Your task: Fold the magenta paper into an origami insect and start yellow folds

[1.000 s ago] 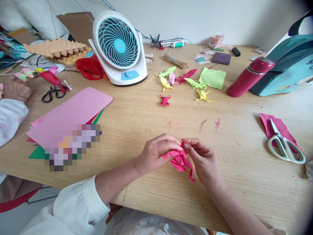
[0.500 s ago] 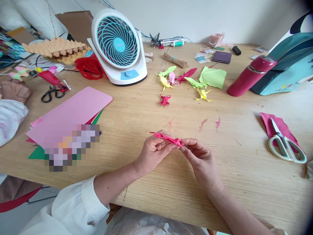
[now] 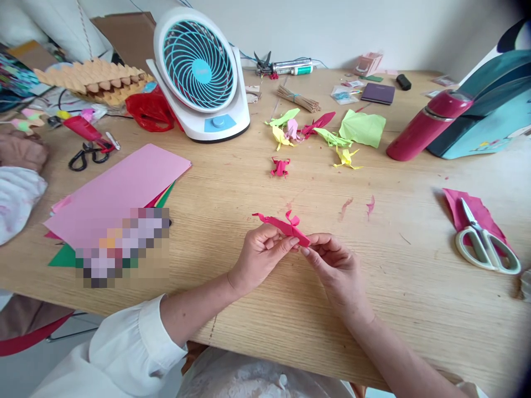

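A pink-red folded paper figure (image 3: 286, 225), an origami piece with thin curled limbs, is held above the table between both hands. My left hand (image 3: 260, 255) pinches its middle between thumb and fingers. At its right end, my right hand (image 3: 341, 273) grips the tip with thumb and forefinger. Beyond the hands a finished-looking red origami frog (image 3: 281, 166) rests on the wood. Behind it lie a yellow origami figure (image 3: 345, 157), several other folded pieces and a light green paper sheet (image 3: 362, 128).
White scissors (image 3: 485, 243) lie on a pink paper scrap at right. A red flask (image 3: 429, 126) stands tilted-looking near a teal bag (image 3: 485, 110). Coloured paper sheets (image 3: 124, 182) are stacked at left, below a white fan (image 3: 202, 72). Another person's sleeve (image 3: 19, 202) shows at the left edge.
The paper figure has been turned in my fingers; its smooth side and a pair of curled limbs now show on top. Both hands stay in nearly the same place.
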`<state>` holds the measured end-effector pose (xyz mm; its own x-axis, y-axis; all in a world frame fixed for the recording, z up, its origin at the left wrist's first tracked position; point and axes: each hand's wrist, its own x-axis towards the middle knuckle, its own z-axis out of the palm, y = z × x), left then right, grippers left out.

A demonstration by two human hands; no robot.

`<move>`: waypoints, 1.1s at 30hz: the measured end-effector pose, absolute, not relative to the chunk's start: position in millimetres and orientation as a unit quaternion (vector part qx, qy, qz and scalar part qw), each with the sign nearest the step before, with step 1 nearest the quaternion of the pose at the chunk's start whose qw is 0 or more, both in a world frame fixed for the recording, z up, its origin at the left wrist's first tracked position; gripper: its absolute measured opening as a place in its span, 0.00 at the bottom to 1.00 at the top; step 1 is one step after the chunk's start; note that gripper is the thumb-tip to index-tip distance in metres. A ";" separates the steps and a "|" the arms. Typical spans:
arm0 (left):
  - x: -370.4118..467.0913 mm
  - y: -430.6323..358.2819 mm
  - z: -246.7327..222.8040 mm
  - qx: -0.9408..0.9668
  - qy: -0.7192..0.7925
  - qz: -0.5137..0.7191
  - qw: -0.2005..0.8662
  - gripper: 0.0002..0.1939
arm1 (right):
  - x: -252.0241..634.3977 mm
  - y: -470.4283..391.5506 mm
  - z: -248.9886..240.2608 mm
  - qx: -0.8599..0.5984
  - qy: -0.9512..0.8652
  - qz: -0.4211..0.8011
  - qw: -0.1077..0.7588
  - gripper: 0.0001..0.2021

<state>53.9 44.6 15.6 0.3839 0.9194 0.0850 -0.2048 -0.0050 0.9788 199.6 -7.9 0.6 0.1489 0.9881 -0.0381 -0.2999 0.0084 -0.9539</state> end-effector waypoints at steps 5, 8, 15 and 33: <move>55.3 44.3 14.4 0.537 0.339 0.441 0.634 0.09 | 198.6 -7.5 1.6 -0.463 -0.367 0.535 0.603 0.08; 56.4 43.6 13.9 0.527 0.342 0.440 0.642 0.08 | 198.9 -6.7 1.4 -0.469 -0.357 0.537 0.603 0.08; 57.2 43.4 12.6 0.531 0.373 0.434 0.625 0.09 | 197.4 -6.1 -1.9 -0.478 -0.332 0.547 0.601 0.07; 55.7 49.3 8.7 0.557 0.386 0.418 0.605 0.11 | 196.8 -4.1 -4.7 -0.497 -0.321 0.548 0.591 0.08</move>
<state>55.7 49.3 8.7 0.3520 0.9360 -0.0012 -0.0752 0.0296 0.9967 196.8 -4.1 -4.7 0.1923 0.9673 -0.1653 -0.3283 -0.0953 -0.9398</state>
